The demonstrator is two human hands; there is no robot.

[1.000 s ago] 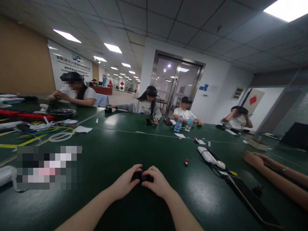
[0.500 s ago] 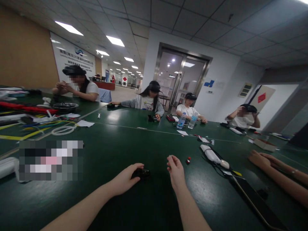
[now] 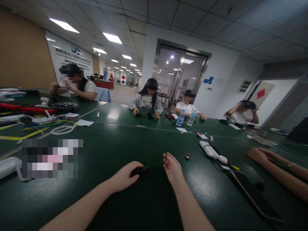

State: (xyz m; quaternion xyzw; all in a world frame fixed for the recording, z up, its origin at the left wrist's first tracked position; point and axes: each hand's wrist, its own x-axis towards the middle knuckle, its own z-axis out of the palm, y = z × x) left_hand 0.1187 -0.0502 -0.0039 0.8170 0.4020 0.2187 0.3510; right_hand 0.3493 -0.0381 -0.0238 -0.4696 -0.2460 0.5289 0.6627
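Observation:
My left hand (image 3: 126, 177) is closed round a small, dark black object (image 3: 142, 171) low over the green table (image 3: 134, 141). Its front end sticks out past the thumb and fingers, while the rest is hidden in the grip; what kind of thing it is I cannot make out. To the right of it, my right hand (image 3: 172, 168) is raised slightly, fingertips and thumb brought together in a pinch. Anything between those fingertips is too small to name. Beyond the right hand lies a small red, white and black piece (image 3: 187, 156), untouched.
On the right lie a white power strip (image 3: 209, 149) with a dark cable, a black tablet-like slab (image 3: 255, 195) and another person's forearms (image 3: 281, 168). Cables (image 3: 63, 130) and tools clutter the left. Two water bottles (image 3: 180, 118) stand farther back, near several seated people.
My right hand has shifted slightly left and turned, its fingers still pinched. My left hand keeps the black object almost in place. Across the table, a person has drawn one arm inward.

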